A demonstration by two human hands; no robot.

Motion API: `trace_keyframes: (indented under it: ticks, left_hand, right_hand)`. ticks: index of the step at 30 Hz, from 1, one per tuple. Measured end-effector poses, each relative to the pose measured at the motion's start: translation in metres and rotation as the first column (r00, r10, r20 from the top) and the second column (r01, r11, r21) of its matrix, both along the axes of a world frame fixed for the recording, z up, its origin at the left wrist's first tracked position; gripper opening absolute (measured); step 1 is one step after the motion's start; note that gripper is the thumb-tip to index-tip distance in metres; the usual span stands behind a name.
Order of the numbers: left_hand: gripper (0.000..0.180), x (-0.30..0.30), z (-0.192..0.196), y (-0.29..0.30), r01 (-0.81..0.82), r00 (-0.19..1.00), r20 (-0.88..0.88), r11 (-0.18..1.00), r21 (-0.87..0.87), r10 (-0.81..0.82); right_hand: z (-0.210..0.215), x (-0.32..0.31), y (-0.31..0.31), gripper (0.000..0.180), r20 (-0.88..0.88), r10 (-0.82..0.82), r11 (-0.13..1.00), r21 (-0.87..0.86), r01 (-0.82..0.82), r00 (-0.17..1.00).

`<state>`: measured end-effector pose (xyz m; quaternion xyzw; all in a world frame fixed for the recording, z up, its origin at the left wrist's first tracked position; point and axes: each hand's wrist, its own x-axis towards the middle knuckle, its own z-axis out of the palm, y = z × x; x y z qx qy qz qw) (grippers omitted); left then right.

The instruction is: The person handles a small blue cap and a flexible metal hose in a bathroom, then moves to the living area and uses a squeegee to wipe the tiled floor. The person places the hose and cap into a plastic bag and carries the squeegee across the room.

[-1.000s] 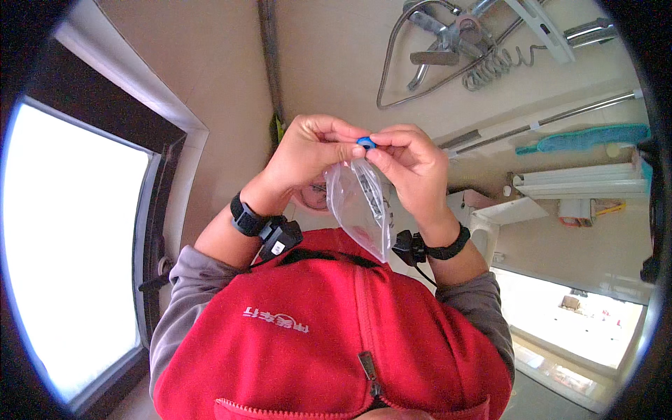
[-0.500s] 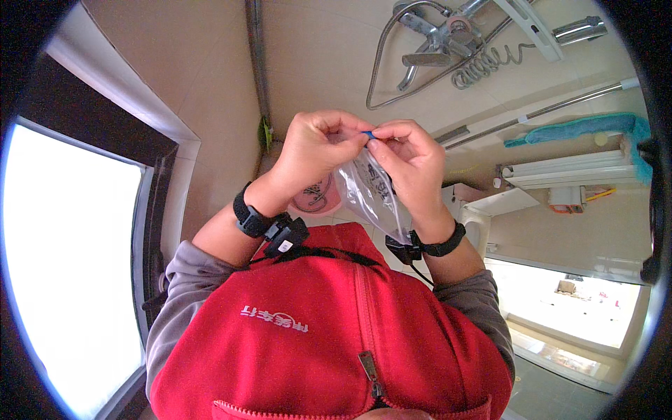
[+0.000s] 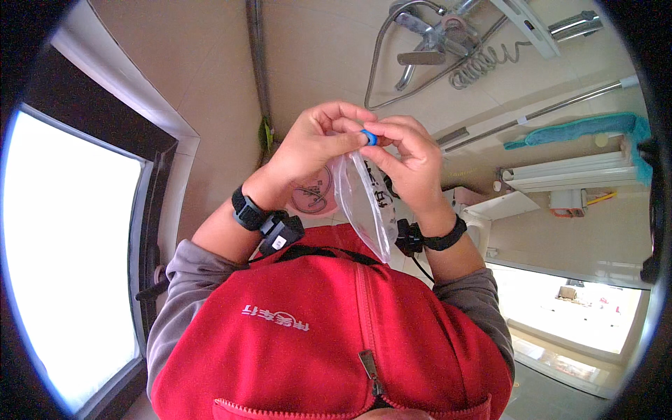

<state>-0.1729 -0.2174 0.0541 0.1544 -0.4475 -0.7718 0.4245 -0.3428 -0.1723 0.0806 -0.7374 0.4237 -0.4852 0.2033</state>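
Note:
In front of my chest hangs a clear plastic bag (image 3: 360, 203) with dark print on its right side. At its top edge sits a small rounded blue piece (image 3: 369, 138); whether it is fixed to the bag I cannot tell. My left hand (image 3: 318, 138) is closed, thumb and fingers pinching the bag's top beside the blue piece. From the right, my right hand (image 3: 409, 157) grips the blue piece between thumb and forefinger. Both hands nearly touch at the fingertips. Below them the bag droops loosely, its lower corner close to the red jacket (image 3: 315, 322).
Ahead on the tiled wall is a shower mixer (image 3: 437, 42) with a hose. To the right are a metal pole (image 3: 539, 112), a teal mop cloth (image 3: 581, 131) and a white washbasin (image 3: 483, 227). A pink basin (image 3: 311, 192) lies below; a bright window (image 3: 70, 266) is left.
The blue piece shows more between my fingers. The bag has swung away from my right wrist and hangs more freely below my hands, its corner lower and further left.

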Motion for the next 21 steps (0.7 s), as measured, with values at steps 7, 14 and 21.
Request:
trace_keyframes:
  ticks: [7,14,21]
  left_hand:
    - [0.024,-0.003,-0.005,0.008,0.076,0.996,-0.056,0.995,0.062,-0.073]
    - [0.015,-0.010,-0.009,0.011,0.120,0.966,-0.246,0.980,0.159,-0.079]
    - [0.028,-0.009,-0.005,0.014,0.121,0.964,-0.255,0.982,0.142,-0.082]
  right_hand:
    - [0.007,-0.004,0.008,0.031,-0.105,0.024,0.998,-0.062,-0.030,0.994]
    - [0.009,-0.001,0.014,0.032,-0.227,-0.018,0.988,-0.154,-0.018,0.974]
    - [0.006,0.004,0.012,0.032,0.176,0.024,0.997,0.067,-0.036,0.984]
